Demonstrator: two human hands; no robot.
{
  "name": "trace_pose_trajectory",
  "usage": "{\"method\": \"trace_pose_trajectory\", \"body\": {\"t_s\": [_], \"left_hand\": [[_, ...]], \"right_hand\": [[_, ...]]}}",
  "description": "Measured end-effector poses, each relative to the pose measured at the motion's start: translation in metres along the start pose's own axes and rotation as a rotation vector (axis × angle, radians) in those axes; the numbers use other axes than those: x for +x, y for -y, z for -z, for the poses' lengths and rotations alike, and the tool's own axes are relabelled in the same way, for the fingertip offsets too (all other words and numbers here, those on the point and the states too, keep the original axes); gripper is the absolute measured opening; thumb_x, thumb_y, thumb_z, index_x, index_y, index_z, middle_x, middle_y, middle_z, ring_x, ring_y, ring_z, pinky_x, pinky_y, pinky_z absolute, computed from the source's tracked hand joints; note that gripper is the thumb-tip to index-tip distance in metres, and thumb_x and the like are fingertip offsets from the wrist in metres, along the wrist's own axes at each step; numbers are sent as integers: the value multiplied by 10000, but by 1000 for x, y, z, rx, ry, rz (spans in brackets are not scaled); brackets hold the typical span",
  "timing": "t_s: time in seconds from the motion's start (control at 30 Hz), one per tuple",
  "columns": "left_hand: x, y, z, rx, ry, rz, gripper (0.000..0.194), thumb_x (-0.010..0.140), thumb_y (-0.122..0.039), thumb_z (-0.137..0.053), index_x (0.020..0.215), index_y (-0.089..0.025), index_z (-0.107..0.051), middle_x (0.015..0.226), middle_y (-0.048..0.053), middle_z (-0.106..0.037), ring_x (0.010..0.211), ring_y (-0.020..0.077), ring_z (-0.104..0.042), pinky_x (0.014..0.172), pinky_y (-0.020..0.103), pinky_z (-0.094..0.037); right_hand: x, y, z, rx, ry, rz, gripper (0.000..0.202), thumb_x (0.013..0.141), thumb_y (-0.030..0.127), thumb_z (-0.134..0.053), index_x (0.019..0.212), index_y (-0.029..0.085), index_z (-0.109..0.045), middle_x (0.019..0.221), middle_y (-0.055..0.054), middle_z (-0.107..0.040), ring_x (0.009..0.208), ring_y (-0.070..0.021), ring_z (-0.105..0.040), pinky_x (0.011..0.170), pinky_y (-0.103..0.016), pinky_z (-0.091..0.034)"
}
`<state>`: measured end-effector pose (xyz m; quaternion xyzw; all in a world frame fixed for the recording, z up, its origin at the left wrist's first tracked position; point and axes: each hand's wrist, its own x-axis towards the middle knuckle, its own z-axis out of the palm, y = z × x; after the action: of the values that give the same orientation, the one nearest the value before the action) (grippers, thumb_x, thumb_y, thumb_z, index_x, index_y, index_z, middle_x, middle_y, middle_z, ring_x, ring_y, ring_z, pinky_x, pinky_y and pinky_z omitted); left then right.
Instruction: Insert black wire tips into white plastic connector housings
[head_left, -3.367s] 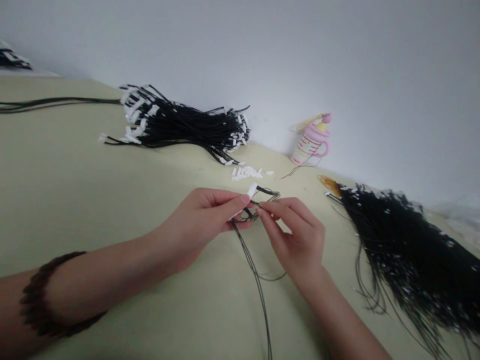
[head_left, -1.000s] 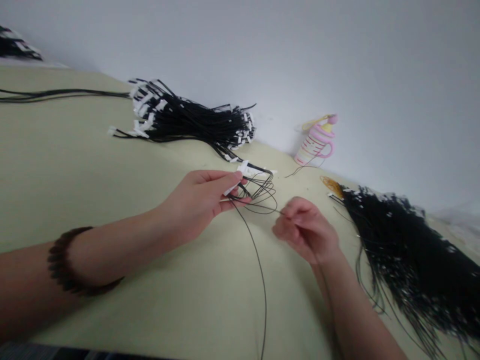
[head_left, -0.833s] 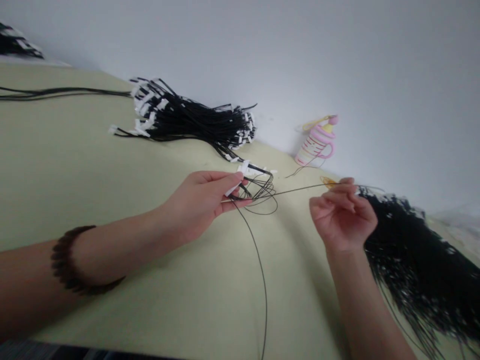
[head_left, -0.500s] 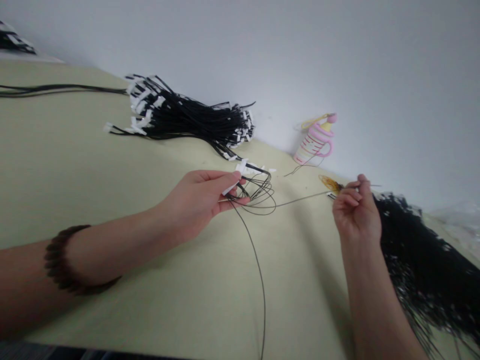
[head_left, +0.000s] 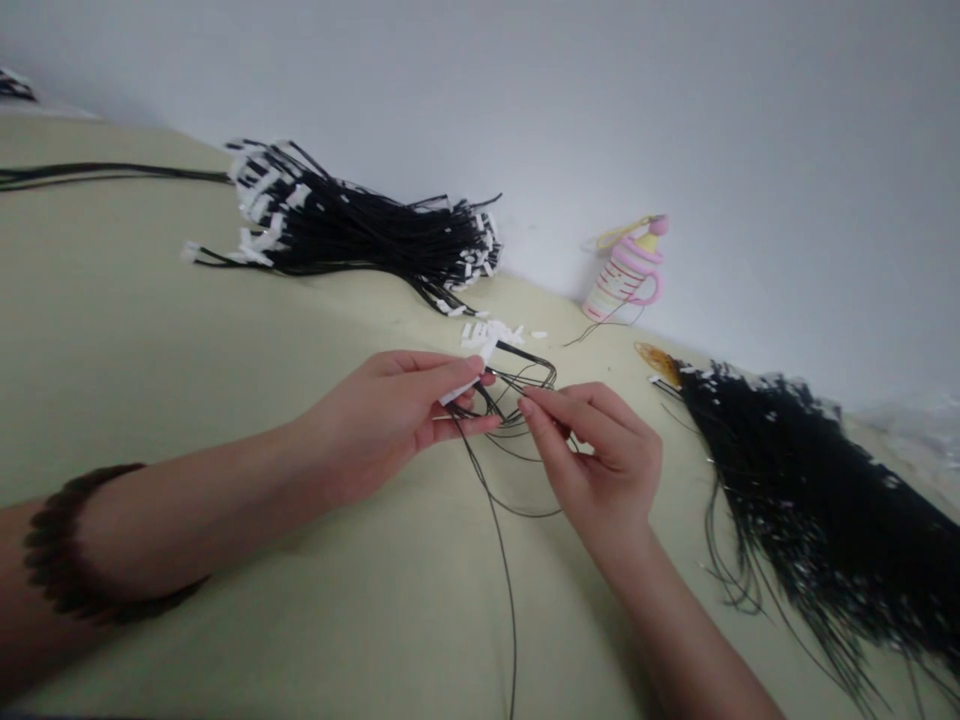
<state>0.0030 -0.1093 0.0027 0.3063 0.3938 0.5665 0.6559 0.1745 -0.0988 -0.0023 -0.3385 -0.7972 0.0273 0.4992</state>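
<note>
My left hand (head_left: 420,405) pinches a white plastic connector strip (head_left: 471,375) from which black cords (head_left: 532,352) curl out in loops to the right. One long strand (head_left: 504,560) hangs from it down toward the table's front edge. Close by on the right, my right hand (head_left: 600,450) is closed, thumb and forefinger pressed together on a thin black cord (head_left: 514,383) beside the loops. Its fingertips partly hide the cord's end. Small white pieces (head_left: 491,332) lie on the table just behind the left fingertips.
A big bundle of black cords with white ends (head_left: 367,230) lies against the wall. Another dark heap of cords (head_left: 817,500) covers the right side, with yellow-orange loops (head_left: 654,358) at its tip. A pink bottle-shaped ornament (head_left: 624,275) stands by the wall on the pale green table (head_left: 225,370).
My right hand has come from the far right, near the dark heap, leftward and down to the loops at my left hand. The left hand keeps its hold on the white strip.
</note>
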Motion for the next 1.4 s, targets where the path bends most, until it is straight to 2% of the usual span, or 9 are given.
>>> {"method": "trace_pose_trajectory", "body": {"t_s": [0.4, 0.7, 1.0, 1.23, 1.4], "left_hand": [[3, 4, 3, 30, 29, -10, 142, 788, -236, -703, 721, -111, -709, 712, 48, -627, 704, 120, -574, 725, 270, -602], [2, 6, 3, 69, 20, -30, 133, 778, -229, -704, 698, -123, -718, 668, 29, -628, 666, 111, -577, 730, 298, -600], [-2, 9, 3, 133, 98, -77, 135, 781, -252, -694, 728, -138, -742, 749, 45, -697, 735, 139, -627, 765, 300, -590], [-4, 16, 2, 144, 139, -80, 114, 776, -245, -690, 767, -159, -764, 758, 49, -715, 784, 159, -643, 798, 296, -580], [-3, 14, 1, 252, 129, -107, 140, 798, -244, -661, 765, -168, -773, 732, 36, -719, 754, 148, -650, 785, 264, -580]], "right_hand": [[-1, 0, -5, 43, 13, -8, 115, 826, 125, -639, 838, 193, -729, 728, -30, -645, 630, -127, -586, 541, -250, -470], [0, 0, -7, 50, 1, -3, 109, 798, 85, -636, 786, 146, -725, 673, -31, -624, 587, -110, -554, 517, -226, -455], [-2, 1, -9, 65, -8, 42, 89, 778, 47, -636, 781, 66, -723, 680, -64, -617, 610, -108, -563, 556, -220, -473], [-7, 1, -13, 108, 8, 21, 92, 803, 52, -619, 799, 66, -710, 714, -66, -622, 638, -108, -569, 556, -209, -468], [-10, -2, -14, 127, 44, 19, 99, 814, 60, -611, 805, 79, -708, 722, -57, -610, 639, -107, -560, 564, -213, -461]]}}
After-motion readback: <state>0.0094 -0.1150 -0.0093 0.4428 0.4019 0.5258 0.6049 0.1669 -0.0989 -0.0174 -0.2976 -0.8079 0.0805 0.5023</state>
